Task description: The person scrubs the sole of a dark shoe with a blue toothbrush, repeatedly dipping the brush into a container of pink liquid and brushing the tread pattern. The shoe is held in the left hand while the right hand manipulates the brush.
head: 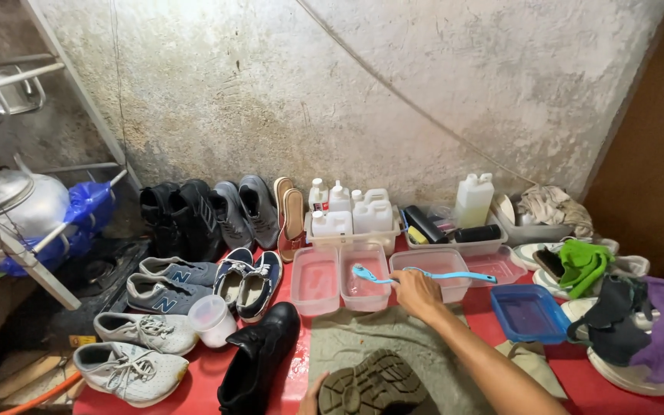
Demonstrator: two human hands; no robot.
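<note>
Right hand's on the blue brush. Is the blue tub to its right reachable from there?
Probably yes. The right hand grips the blue brush; only bare red table lies between it and the blue tub.

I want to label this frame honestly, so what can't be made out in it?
Head view:
- Left hand: cut off by the bottom edge and hidden behind the dark shoe; its grip cannot be judged.
- Dark shoe: only its sole shows.
- Right hand holds the blue brush; the bristles are too small to see.
- Clear tubs: contents unclear.
- White bottles: labels too small.
</note>
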